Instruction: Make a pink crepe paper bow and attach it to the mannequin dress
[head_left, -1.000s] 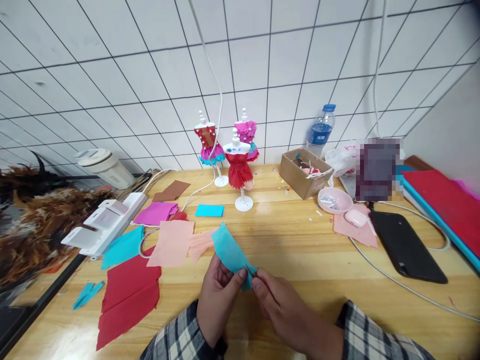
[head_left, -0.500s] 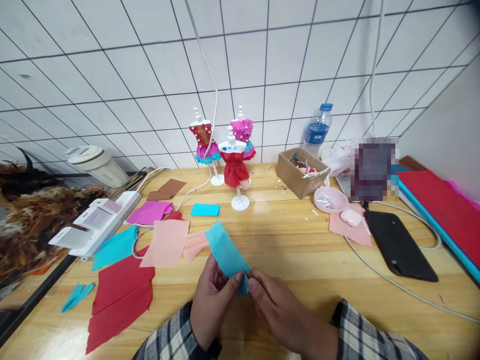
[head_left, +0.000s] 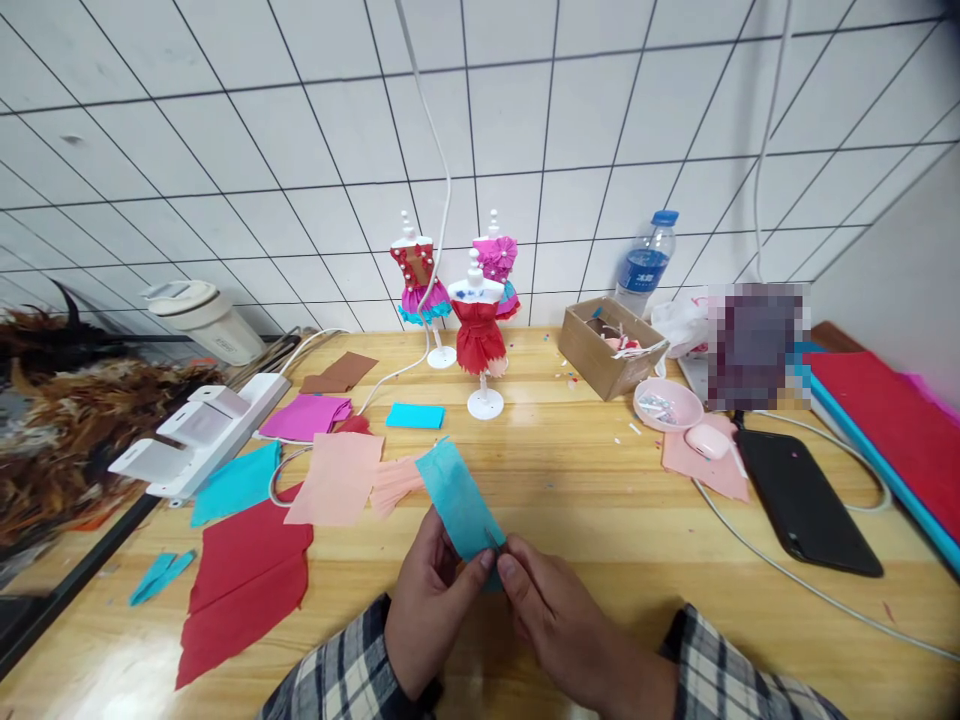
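Note:
A strip of turquoise crepe paper (head_left: 456, 498) slants up and leftward above the table. My left hand (head_left: 431, 605) pinches its lower part, thumb on top and fingers beneath. Closed fingers of my right hand (head_left: 559, 625) hold small scissors (head_left: 491, 541); their thin dark blades show against the strip near its lower end, while the handles are hidden in the hand. Beyond the strip stands a small white dress form (head_left: 485, 402) in a red crepe-paper dress. Two more dressed forms, one in brown, red and magenta (head_left: 414, 268) and one in magenta (head_left: 496, 258), stand behind it.
Red (head_left: 244, 590), pale pink (head_left: 337, 480) and magenta paper (head_left: 304, 417) lies on the left, near a white power strip (head_left: 217, 435). At right are a cardboard box (head_left: 611, 360), a pink bowl (head_left: 688, 418), a black phone (head_left: 810, 505) and a cable. A water bottle (head_left: 646, 265) stands behind.
The view has shifted slightly, so most table items appear a little farther right. The scissor blades now show more plainly against the turquoise strip. Both hands keep their grips.

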